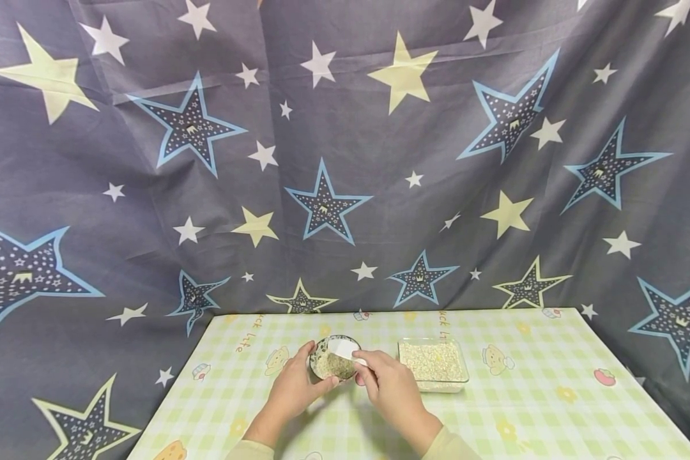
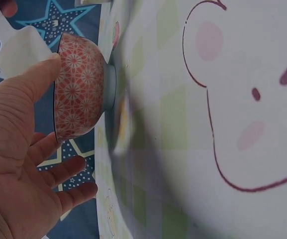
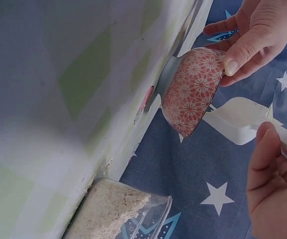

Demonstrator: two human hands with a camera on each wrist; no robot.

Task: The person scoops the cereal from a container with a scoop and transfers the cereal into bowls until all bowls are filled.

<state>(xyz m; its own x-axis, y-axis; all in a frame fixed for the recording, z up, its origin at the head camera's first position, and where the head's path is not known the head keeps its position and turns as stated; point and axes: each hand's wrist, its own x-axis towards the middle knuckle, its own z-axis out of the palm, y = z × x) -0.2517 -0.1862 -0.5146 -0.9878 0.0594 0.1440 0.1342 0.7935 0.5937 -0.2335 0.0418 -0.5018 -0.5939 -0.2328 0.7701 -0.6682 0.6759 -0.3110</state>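
My left hand (image 1: 296,386) holds a small round bowl (image 2: 81,89) by its rim, thumb on the near side and a finger round the left side. The bowl's outside has a red and white flower pattern, with a pale foot close over the tablecloth. Pale flakes (image 1: 322,365) show inside it in the head view, partly in shadow. In my right hand (image 1: 392,386) is the handle of a white scoop (image 3: 238,119), pinched between thumb and fingers. The scoop's head is over the bowl's opening, tilted; its inside is hidden in the right wrist view.
A clear glass container (image 1: 466,377) filled with pale flakes stands to the right of the bowl, just beyond my right hand. Green and white checked cloth (image 1: 540,409) covers the table. A dark star-patterned curtain (image 1: 345,128) hangs behind its far edge.
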